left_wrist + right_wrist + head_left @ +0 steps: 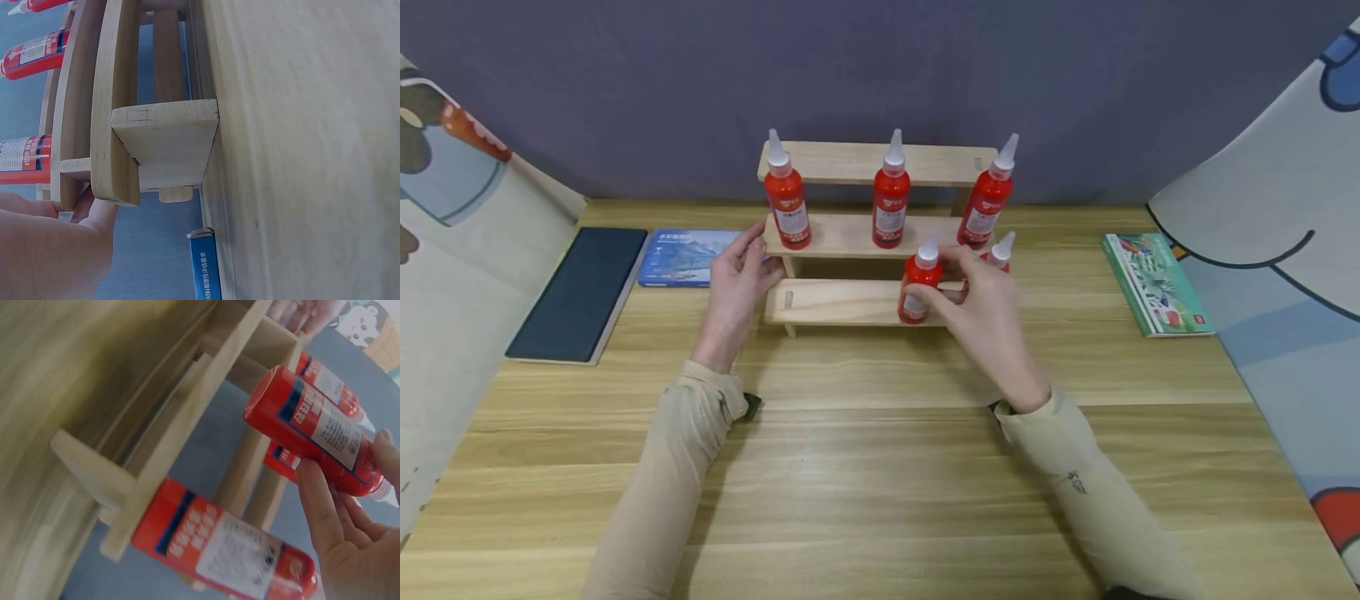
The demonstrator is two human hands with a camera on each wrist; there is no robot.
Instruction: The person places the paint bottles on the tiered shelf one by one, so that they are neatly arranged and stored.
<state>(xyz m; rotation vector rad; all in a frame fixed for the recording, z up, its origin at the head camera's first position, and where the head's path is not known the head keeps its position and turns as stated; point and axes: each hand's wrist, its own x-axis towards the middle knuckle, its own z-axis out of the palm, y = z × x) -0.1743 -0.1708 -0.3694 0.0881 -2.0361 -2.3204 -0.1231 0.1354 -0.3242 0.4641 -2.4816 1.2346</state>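
Observation:
A three-tiered wooden rack (842, 302) stands near the back of the table. With its fingertips, my left hand (736, 287) grips the left end of the middle board. My right hand (992, 312) pinches a red squeeze bottle (913, 307) with a white pointed cap between thumb and fingers, over the lowest board. In the right wrist view the base of this held bottle (325, 431) hangs apart from the board. Another red bottle (219, 544) stands on the lowest board's right end, partly hidden by my right hand in the head view. Three matching bottles (890, 208) stand spaced along the middle board.
Left of the rack lie a dark tablet-like slab (580, 292) and a flat blue box (685, 257), close to my left hand. A green illustrated box or book (1157, 283) lies at the right. A dark padded wall (880, 67) rises behind the rack.

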